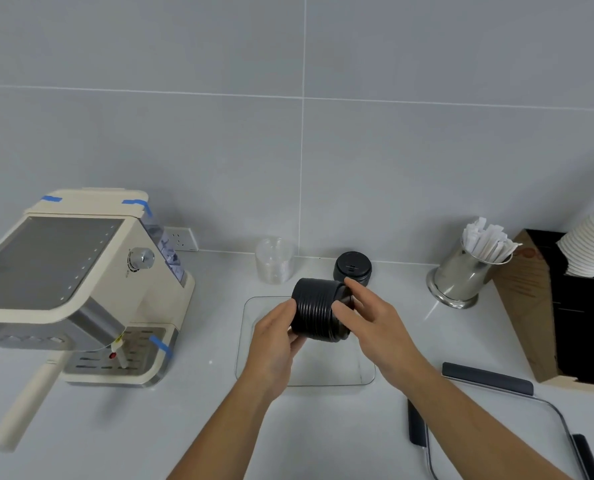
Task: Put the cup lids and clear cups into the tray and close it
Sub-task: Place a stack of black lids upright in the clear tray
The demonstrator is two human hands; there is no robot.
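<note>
A stack of black cup lids (318,309) lies on its side in the air above the clear tray (330,375). My left hand (274,344) grips its left end and my right hand (371,317) holds its right end. A second stack of black lids (352,266) stands on the counter behind, near the wall. To its left stands a stack of clear cups (274,259), upright. The tray's clear lid (517,410) with dark clips lies on the counter at the lower right.
A cream espresso machine (74,285) fills the left side of the counter. A steel holder with wrapped straws (468,271) stands at the right. Beyond it is a cardboard box (537,306) with white paper cups (593,244).
</note>
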